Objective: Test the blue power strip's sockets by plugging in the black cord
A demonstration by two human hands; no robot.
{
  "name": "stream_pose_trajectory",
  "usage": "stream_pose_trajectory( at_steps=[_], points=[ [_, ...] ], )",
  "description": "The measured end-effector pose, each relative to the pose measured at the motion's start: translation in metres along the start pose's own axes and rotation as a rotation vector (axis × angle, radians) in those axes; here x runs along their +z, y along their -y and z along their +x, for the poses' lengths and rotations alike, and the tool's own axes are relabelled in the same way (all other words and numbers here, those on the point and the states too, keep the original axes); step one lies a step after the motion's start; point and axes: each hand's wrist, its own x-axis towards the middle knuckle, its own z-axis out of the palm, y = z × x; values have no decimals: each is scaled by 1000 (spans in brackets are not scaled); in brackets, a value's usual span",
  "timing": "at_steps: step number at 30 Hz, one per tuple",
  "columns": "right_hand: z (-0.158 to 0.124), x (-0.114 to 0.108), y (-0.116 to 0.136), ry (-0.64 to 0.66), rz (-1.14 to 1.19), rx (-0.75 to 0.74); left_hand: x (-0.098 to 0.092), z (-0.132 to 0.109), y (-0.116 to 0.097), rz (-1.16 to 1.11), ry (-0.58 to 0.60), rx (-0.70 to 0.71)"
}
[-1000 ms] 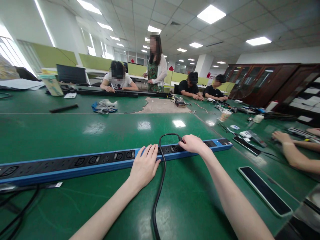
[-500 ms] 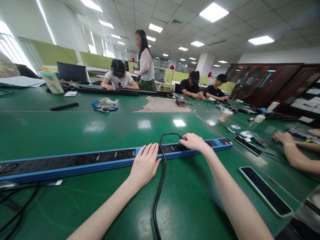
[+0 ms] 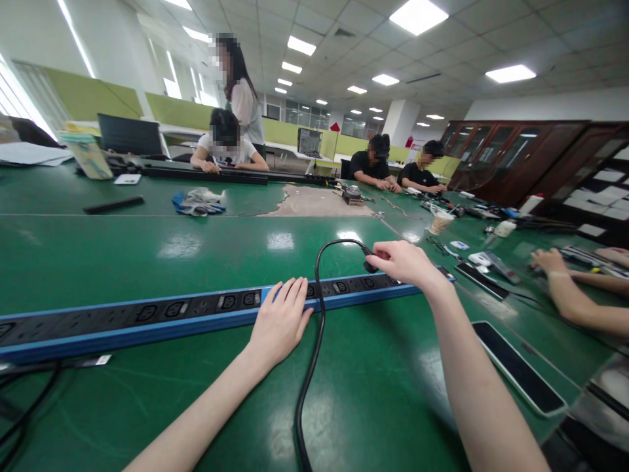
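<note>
A long blue and black power strip (image 3: 187, 313) lies across the green table, its row of sockets facing up. My left hand (image 3: 282, 314) rests flat on the strip near its middle, fingers stretched out over the top. My right hand (image 3: 400, 262) pinches the black plug (image 3: 371, 261) of a power cord, held just above the sockets and apart from them. From the plug the black cord (image 3: 314, 354) arches left, passes over the strip beside my left hand and runs down toward the near edge.
A phone (image 3: 521, 370) lies at right, near a co-worker's hand (image 3: 550, 262). Gloves (image 3: 199, 201), a black bar (image 3: 114, 204) and a patterned cup (image 3: 88, 156) stand or lie farther back. Black cables (image 3: 34, 413) lie at lower left. Several people sit across the table.
My right hand has lifted the plug up off the strip and shifted slightly right, uncovering sockets. My left hand stays on the strip. The standing person has moved left.
</note>
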Motion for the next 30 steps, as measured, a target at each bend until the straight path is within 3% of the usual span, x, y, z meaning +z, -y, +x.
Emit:
stream_pose_trajectory(
  at_steps=[5, 11, 16, 19, 24, 27, 30],
  points=[
    [2, 8, -21, 51, 133, -43, 0, 0, 1, -5, -5, 7],
    [2, 24, -48, 296, 692, -51, 1, 0, 1, -15, -15, 11],
    [0, 28, -60, 374, 913, 48, 1, 0, 1, -14, -13, 12],
    [-3, 24, -66, 335, 1005, 139, 3, -1, 2, -18, -13, 14],
    [0, 25, -76, 104, 1003, 295, 4, -1, 2, -20, -22, 17],
    [2, 26, -78, -20, 891, 279, 4, -1, 2, -11, -5, 17],
    [-4, 20, -79, 4, 775, 202, 4, -1, 2, -21, -10, 17]
  ],
)
